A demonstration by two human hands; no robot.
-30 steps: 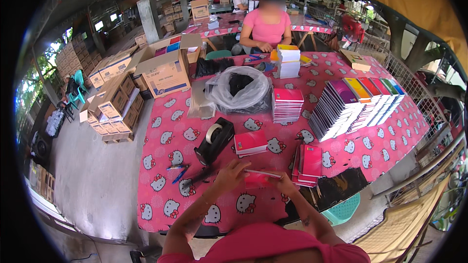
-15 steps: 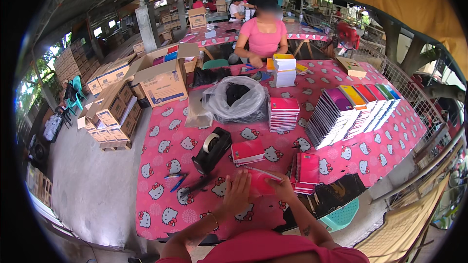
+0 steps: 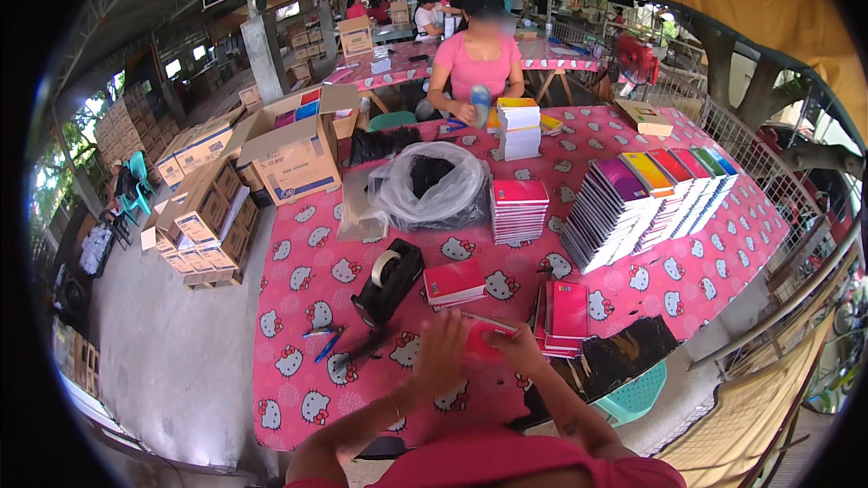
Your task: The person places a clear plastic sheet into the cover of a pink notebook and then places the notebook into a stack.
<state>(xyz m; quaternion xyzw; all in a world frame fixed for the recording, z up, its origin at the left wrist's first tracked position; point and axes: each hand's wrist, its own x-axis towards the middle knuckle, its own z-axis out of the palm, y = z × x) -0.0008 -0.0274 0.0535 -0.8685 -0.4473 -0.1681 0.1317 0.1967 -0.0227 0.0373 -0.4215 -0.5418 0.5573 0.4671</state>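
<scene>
Head view looks down on a long table (image 3: 298,380) under a pink cloth with a white cat print. Near its front edge both hands meet on a small pink pack (image 3: 484,341), which lies just above the cloth with its long axis running left to right. The left hand (image 3: 440,354) grips the pack's left end, fingers curled over it; the right hand (image 3: 524,350) closes on the right end. Motion blur and the fingers hide most of the pack, so its exact shape and what wraps it cannot be told.

Going left to right: cardboard boxes (image 3: 203,208) stand stacked on the grey floor beside the table, with an open box (image 3: 294,158) on the table's far left corner. Pens (image 3: 324,339) lie on the cloth left of the hands, near a black tape dispenser (image 3: 389,280). Behind it sits a clear plastic bag (image 3: 434,185) with something dark inside. A red booklet (image 3: 454,282) lies just beyond the hands, a short stack (image 3: 518,210) stands farther back, and another red pile (image 3: 565,312) lies just right of the right hand. Rows of coloured notebooks (image 3: 646,199) fan out on the right.

A person in a pink top (image 3: 479,68) sits at the far side. The room is an open, roofed hall with more tables and people behind; a metal railing (image 3: 778,208) runs along the right.
</scene>
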